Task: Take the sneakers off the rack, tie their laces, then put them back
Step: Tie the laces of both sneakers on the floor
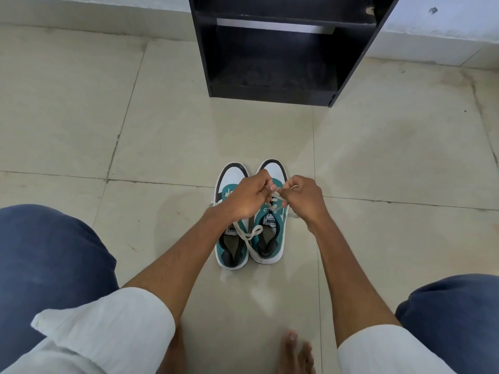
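Note:
Two teal and white sneakers stand side by side on the tiled floor, toes pointing away from me. The left sneaker (232, 247) has loose cream laces trailing across onto its neighbour. Over the right sneaker (270, 238) both my hands pinch its cream lace (276, 198). My left hand (247, 197) grips one lace end from the left, and my right hand (303, 195) grips the other from the right, knuckles almost touching. The black shoe rack (272, 49) stands beyond them with bare shelves.
My knees in blue trousers frame the lower left (48, 260) and lower right (453, 306). A bare foot (295, 352) rests on the floor near the bottom edge. A pale wall base runs behind the rack.

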